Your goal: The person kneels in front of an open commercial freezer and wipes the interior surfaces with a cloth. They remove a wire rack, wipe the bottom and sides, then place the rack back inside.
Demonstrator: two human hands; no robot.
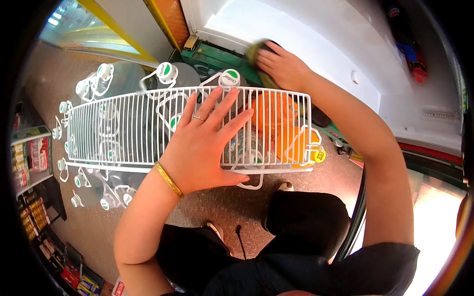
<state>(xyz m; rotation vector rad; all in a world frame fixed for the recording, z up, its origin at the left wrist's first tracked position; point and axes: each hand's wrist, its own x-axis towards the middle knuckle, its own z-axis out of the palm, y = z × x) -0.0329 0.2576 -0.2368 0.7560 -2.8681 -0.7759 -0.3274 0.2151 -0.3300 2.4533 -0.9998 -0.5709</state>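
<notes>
My left hand (207,143) rests on a white wire shelf rack (116,166), its fingers spread flat. The rack lies across the tops of several large clear water bottles (129,76) with white handles and green-and-white caps. Farther up, my right hand (281,64) grips a dark green cloth (253,53), slightly blurred. That cloth is at the green lower edge (217,56) of a white-walled cabinet (296,37). Part of the cloth hides behind my fingers. Beneath the rack's right end are orange containers (274,112), one with a yellow cap (320,156).
Shelves of packaged goods (34,158) stand at the left. A glass-fronted case with a yellow frame (116,27) is at the upper left. Bottles with red caps (414,64) sit inside the cabinet at the upper right. My legs (306,217) are close below the rack.
</notes>
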